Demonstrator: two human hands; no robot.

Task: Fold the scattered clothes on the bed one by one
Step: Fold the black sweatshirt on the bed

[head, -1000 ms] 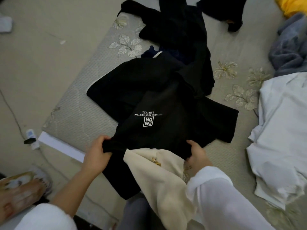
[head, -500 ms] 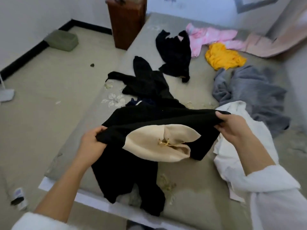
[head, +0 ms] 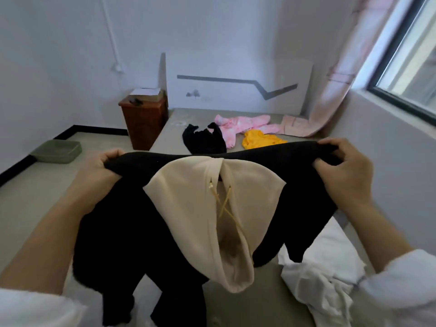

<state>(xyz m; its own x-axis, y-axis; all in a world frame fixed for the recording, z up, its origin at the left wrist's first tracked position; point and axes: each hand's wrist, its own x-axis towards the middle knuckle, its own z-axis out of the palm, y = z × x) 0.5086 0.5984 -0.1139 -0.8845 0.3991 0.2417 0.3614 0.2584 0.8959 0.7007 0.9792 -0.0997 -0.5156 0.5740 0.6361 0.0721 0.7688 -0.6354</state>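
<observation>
I hold a black hoodie [head: 132, 232] up in front of me, spread wide at chest height. Its cream hood [head: 188, 204] with thin drawstrings hangs down the middle toward me. My left hand [head: 99, 171] grips the left shoulder of the hoodie. My right hand [head: 346, 171] grips the right shoulder. The hoodie's body and sleeves dangle over the grey bed [head: 259, 298] and hide most of its near part.
On the bed lie a white garment [head: 323, 286] at the right, another black garment [head: 204, 140], a pink one [head: 243, 126] and a yellow one [head: 259, 139] farther back. A brown nightstand [head: 144, 121] stands left of the bed, a green bin [head: 57, 151] on the floor.
Both hands have lifted the black hoodie off the bed and pulled it wide and higher. The view has tilted up from the bed toward the far wall.
</observation>
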